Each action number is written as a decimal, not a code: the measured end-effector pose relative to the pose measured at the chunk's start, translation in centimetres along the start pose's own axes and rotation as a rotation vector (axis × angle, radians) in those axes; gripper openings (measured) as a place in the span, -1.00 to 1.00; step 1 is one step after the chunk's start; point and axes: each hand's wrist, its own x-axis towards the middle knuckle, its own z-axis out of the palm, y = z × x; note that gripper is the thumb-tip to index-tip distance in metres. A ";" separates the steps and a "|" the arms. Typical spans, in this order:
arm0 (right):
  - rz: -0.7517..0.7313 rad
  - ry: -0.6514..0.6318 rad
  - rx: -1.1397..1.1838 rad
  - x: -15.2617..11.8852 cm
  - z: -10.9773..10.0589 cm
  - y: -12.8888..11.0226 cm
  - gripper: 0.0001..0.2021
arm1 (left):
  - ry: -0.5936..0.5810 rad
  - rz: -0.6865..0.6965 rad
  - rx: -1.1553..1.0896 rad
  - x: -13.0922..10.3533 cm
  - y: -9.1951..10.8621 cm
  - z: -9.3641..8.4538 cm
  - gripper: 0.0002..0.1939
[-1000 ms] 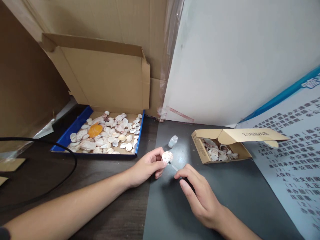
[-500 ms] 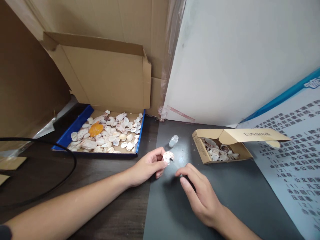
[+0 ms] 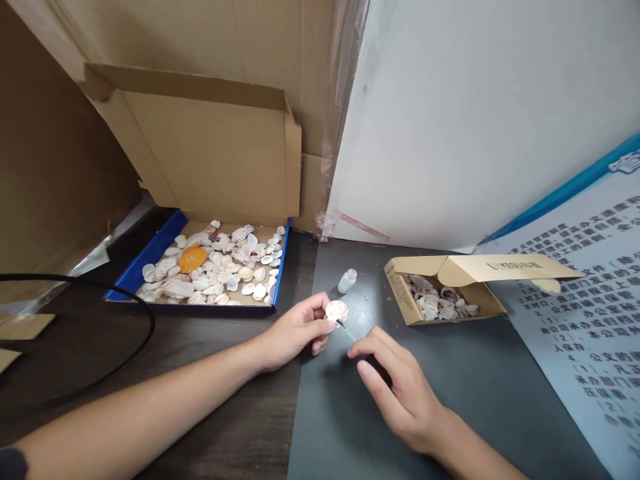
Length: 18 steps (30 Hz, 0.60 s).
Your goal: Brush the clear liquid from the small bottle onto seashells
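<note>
Between thumb and fingers, my left hand [image 3: 300, 330] pinches a white shell [image 3: 337, 311] with reddish specks. My right hand [image 3: 400, 383] is curled around a thin brush [image 3: 348, 330], whose dark tip touches the lower part of the shell. Most of the brush's handle is hidden by my fingers. Just behind the shell, a small translucent bottle [image 3: 347, 281] rests on the dark grey mat [image 3: 330, 427].
At the left, an open blue-edged box [image 3: 281, 267] holds many shells, one of them orange [image 3: 192, 259]. A smaller cardboard box [image 3: 404, 300] with shells is at the right. A black cable [image 3: 145, 333] loops at far left. Printed sheet [image 3: 595, 307] at right.
The brush tip has moved down and left over the shell, from its right side to its lower edge. My right hand has shifted slightly left.
</note>
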 end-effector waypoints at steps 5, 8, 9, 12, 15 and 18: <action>0.071 0.066 -0.037 0.1 0.0 -0.1 -0.86 | 0.008 -0.007 -0.016 -0.2 0.1 0.0 -0.68; 0.022 0.043 -0.024 0.1 0.0 -0.2 -0.86 | 0.007 -0.007 -0.012 -0.2 0.1 0.0 -0.68; -0.001 0.020 -0.018 0.2 0.0 -0.2 -0.86 | 0.005 -0.005 -0.008 -0.1 0.1 0.0 -0.67; 0.017 0.002 -0.027 0.2 -0.1 -0.2 -0.86 | 0.004 0.007 0.021 -0.1 0.0 0.0 -0.66; 0.079 0.051 -0.044 0.2 -0.1 -0.1 -0.86 | -0.004 0.015 0.067 0.0 0.0 0.0 -0.64; 0.035 0.016 -0.019 0.0 0.0 0.0 -0.85 | -0.009 0.011 0.106 -0.1 0.0 0.0 -0.61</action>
